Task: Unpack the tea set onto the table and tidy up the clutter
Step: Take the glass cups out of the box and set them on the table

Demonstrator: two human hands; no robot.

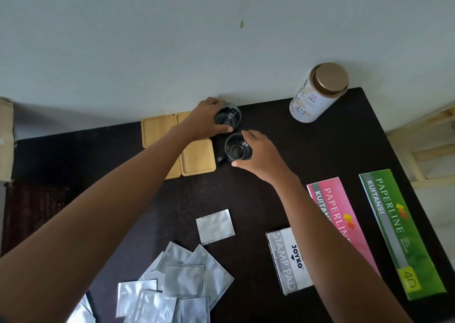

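The left hand (pixel 206 116) curls its fingers and thumb round the rim of the far glass cup (pixel 227 118), which stands upright on the dark bench (pixel 270 175) close to the wall. The right hand (pixel 258 155) grips the near glass cup (pixel 238 149) the same way, thumb on the near side and fingers over the far side. Both cups stand mouth up, their long axes vertical; the near one's dark handle (pixel 220 159) points left toward the wooden coasters (pixel 197 157).

The cups sit just to the right of those coasters, which lie flat in a tight cluster, so the hands seem to be setting the cups down or shifting them, probably onto the coasters. Gripping from above by the rim keeps each cup level.

Farther right a white tea canister (pixel 317 93) with a gold lid stands upright. Nearer the person, silver foil sachets (pixel 177 278) lie scattered, beside a stamp pad box (pixel 288 258), a pink receipt book (pixel 337 214) and a green receipt book (pixel 398 229), all likely still to be tidied.
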